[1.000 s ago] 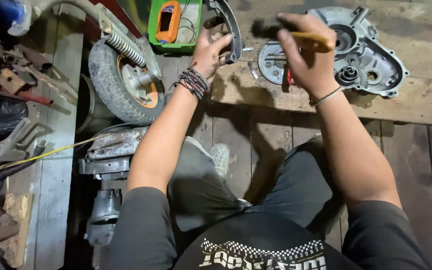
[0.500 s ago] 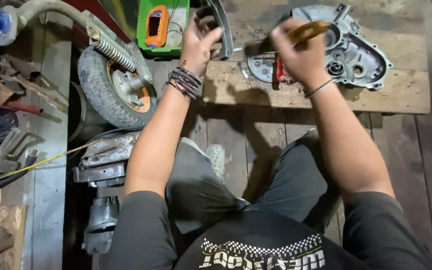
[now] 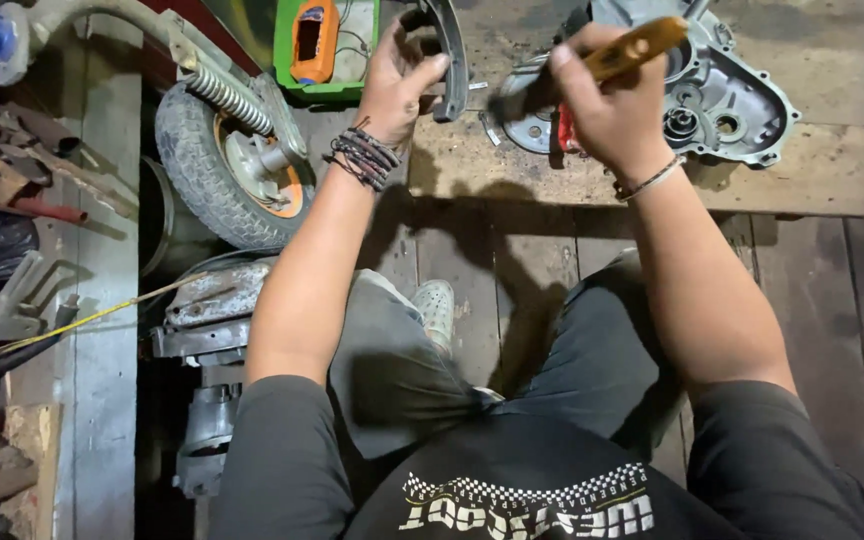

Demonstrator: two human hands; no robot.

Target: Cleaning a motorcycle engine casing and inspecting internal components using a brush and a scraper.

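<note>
My left hand (image 3: 397, 80) grips a curved dark brake shoe (image 3: 449, 55) and holds it over the left end of a low wooden board (image 3: 802, 180). My right hand (image 3: 602, 105) is closed around a tool with an amber handle (image 3: 642, 45), its tip hidden behind my fist. Just beyond that hand lies a grey metal engine cover (image 3: 727, 95) with round bores. A round grey plate (image 3: 522, 110) lies between my two hands, and something red (image 3: 564, 135) shows under my right hand.
A small wheel with a tyre and a coil spring (image 3: 227, 150) lies on the floor at the left. A green tray with an orange meter (image 3: 317, 35) stands behind it. Loose tools (image 3: 22, 190) and engine parts (image 3: 202, 310) line the left side. My knees rest on wooden planks.
The view has shifted, so the board sits higher in the frame. My right hand has tilted the amber-handled tool upward to the right. My left hand still holds the brake shoe.
</note>
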